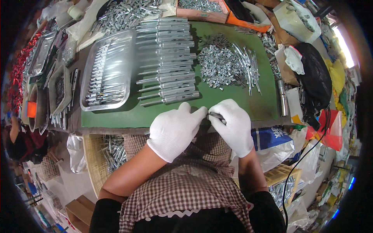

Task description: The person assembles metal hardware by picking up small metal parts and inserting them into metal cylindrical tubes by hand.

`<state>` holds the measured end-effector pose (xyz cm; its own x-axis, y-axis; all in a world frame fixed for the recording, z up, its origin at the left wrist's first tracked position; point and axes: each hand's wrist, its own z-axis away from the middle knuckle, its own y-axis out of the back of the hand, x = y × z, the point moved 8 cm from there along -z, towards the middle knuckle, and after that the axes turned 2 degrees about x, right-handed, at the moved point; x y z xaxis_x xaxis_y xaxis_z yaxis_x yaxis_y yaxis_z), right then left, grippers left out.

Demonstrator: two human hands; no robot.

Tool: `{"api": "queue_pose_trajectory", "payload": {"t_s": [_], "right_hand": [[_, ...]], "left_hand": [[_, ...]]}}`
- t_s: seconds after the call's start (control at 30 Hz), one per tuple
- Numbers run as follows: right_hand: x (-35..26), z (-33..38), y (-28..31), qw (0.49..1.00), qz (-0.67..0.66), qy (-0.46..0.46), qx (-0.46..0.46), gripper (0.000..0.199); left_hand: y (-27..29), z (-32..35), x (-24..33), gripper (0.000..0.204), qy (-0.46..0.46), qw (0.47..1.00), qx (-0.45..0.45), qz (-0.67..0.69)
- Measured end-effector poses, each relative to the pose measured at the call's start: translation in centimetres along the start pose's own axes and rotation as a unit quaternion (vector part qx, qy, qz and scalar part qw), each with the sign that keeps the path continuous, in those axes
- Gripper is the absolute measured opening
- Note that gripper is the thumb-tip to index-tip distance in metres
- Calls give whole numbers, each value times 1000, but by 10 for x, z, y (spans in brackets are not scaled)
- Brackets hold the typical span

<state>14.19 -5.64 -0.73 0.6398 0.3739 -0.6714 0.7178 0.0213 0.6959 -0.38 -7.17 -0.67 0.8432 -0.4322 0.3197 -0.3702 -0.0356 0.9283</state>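
Both hands wear white knitted gloves and meet just past the near edge of the green mat (pixel 112 119). My right hand (pixel 233 124) pinches a small dark metal piece (pixel 216 115) between thumb and fingers. Close beside it, my left hand (pixel 175 130) has its fingers closed; what lies in them is mostly hidden, though a sliver of metal shows by its wrist side. Ahead of the left hand lies a row of silver metal tubes with thin rods (pixel 176 85). Small shiny nut-like parts (pixel 215 64) are heaped beyond the right hand, beside long thin pins (pixel 248 68).
Left of the tubes stands a clear plastic tray (pixel 84 93) with slim metal rods. Dark small parts (pixel 217 40) lie behind the heap. Upright at right is a metal cylinder (pixel 283 99). A yellow basket (pixel 95 163) sits below the table; a black cable (pixel 303 161) hangs at right.
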Motion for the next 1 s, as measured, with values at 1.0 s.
{"api": "queue_pose_trajectory", "payload": {"t_s": [1.0], "right_hand": [[9,0,14,996,-82,-28,-7,12]], "left_hand": [[-1,-3,3,23,-12,1000,-9,15]]}}
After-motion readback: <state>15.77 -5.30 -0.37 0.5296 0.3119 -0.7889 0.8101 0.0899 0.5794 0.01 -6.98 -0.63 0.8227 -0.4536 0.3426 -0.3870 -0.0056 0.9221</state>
